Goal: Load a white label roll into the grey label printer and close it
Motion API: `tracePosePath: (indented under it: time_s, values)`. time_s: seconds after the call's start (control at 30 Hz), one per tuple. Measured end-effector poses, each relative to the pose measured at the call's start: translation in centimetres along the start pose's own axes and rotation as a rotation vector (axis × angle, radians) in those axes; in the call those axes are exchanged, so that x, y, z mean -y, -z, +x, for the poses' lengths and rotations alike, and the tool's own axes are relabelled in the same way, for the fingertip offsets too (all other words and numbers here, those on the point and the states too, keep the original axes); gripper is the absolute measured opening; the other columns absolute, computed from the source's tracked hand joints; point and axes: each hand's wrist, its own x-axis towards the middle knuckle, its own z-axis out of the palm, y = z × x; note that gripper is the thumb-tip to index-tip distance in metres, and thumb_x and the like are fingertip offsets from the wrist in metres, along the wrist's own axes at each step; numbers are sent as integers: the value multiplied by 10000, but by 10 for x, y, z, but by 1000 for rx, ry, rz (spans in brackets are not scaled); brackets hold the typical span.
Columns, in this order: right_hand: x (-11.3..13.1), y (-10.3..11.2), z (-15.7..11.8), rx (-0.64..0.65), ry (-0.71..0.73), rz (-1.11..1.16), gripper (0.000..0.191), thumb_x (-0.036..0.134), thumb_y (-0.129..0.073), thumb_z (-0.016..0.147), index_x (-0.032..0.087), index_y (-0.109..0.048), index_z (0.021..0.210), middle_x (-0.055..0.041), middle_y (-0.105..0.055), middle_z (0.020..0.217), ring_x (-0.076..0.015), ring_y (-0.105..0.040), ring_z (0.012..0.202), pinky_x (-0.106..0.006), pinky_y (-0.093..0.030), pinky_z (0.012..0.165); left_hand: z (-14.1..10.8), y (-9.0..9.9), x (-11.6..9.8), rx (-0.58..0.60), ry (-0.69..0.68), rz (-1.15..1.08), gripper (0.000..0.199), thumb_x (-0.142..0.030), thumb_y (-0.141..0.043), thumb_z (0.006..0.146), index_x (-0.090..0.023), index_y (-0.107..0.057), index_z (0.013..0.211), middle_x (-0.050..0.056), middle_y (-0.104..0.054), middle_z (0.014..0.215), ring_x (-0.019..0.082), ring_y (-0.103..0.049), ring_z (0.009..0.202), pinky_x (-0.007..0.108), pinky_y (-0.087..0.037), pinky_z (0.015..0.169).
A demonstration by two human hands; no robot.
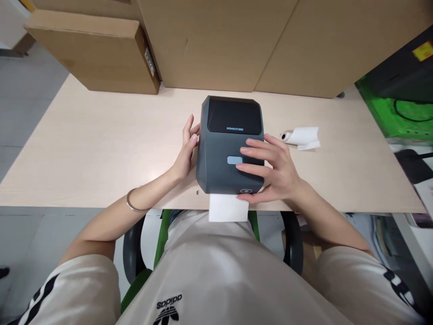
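A dark grey label printer with a black glossy top panel and a light blue button stands on the table. A strip of white label paper sticks out of its near side, past the table edge. My left hand is upright at the printer's left side, fingers extended and partly hidden behind the casing. My right hand lies over the printer's right side with spread fingers, one fingertip near the button and the thumb by the paper. Right of the printer lies a small, partly unrolled white paper roll.
A flat cardboard box stands at the table's back left. Larger cardboard boxes line the back edge. A green crate is at the right. The pale wooden table ends just before my body, with chair armrests below it.
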Motion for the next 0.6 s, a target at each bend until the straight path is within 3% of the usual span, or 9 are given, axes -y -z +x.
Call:
tracePosePath:
  time_s: [0.1,0.2,0.3,0.4,0.6]
  values:
    - [0,6,-1,24,-34,-18,660,675,-869,897,348,-670,1435,-58,-753,1481,-318,-725,1435,-569,-538,1294,0,-3,-2,-23,12,-7,836,-859,-569,1036,-542,-290,1758,-16,-531,1769,354,-419,1728,607,-361,1427]
    - [-1,10,-2,126,-101,-15,681,744,-856,895,455,-659,1479,-4,-704,1569,-334,-694,1481,-645,-472,1344,0,-6,-6,-39,39,-25,836,-877,-571,1019,-541,-326,1744,-17,-545,1762,366,-440,1713,612,-390,1400]
    - [-1,12,-3,231,-120,74,761,729,-847,926,433,-612,1586,-44,-645,1658,-347,-662,1523,-684,-409,1381,0,-8,-10,-48,67,-39,819,-863,-577,1022,-538,-345,1737,-22,-544,1766,361,-447,1707,604,-394,1395]
    - [-1,11,-2,192,-88,149,722,638,-860,961,353,-622,1581,-102,-680,1613,-334,-687,1495,-663,-438,1371,-1,-9,-10,-42,69,-55,814,-850,-569,1032,-531,-335,1744,-30,-517,1789,346,-441,1711,592,-374,1415]
    - [-2,14,3,104,-95,91,625,628,-866,942,402,-663,1488,-50,-705,1577,-333,-727,1445,-665,-489,1338,-4,-16,-20,-50,84,-87,835,-856,-604,1012,-525,-350,1736,-28,-485,1818,365,-424,1725,617,-340,1436]
